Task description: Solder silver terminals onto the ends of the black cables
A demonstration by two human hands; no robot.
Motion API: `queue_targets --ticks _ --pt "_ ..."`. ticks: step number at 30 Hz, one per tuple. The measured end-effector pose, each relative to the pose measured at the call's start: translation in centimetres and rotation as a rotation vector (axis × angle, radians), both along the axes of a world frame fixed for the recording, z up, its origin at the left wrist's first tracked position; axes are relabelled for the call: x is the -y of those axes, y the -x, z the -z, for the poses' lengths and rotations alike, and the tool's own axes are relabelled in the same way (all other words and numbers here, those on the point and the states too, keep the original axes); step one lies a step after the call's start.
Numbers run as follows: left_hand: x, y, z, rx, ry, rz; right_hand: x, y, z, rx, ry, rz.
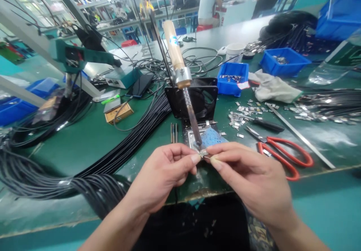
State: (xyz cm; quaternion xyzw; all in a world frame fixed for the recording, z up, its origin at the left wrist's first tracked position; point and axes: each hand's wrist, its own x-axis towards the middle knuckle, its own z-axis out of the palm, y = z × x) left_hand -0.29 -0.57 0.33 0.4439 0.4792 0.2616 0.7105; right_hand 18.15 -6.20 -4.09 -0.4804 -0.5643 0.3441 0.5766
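Note:
A soldering iron with a wooden handle (175, 51) is clamped upright, its dark tip slanting down between my hands. My left hand (169, 172) is closed in a pinch on a small metal connector (203, 153) just below that tip. In my right hand (252, 175) the thumb and forefinger pinch a thin wire (208, 157) that reaches the connector. Whether connector and tip touch is too small to tell. Beneath the tip lies a blue sponge (213, 137) in a metal tray, partly hidden by my fingers. Behind it stands a black fan (194, 102).
Red-handled scissors (293, 155), a metal ruler (300, 136) and a black-handled tool (267, 125) lie right. Loose connectors (239, 119) are scattered near blue bins (232, 78). A black cable bundle (121, 149) crosses the left side. Several people are in the background.

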Motion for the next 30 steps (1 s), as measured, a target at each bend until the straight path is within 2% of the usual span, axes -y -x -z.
queue_targets --ticks 8,14,21,30 --pt "4.3 1.0 -0.7 0.053 -0.018 0.019 3.3 0.0 -0.9 0.078 -0.054 -0.026" --pt "7.4 1.6 -1.3 0.028 -0.056 0.011 5.2 1.1 -2.2 0.000 -0.054 0.005" --pt "8.8 1.9 -1.7 0.024 -0.095 0.013 6.3 2.4 -2.6 -0.052 0.010 -0.078" --pt "10.3 2.0 -2.6 -0.011 -0.041 -0.018 6.9 3.2 -2.9 -0.078 0.056 -0.037"
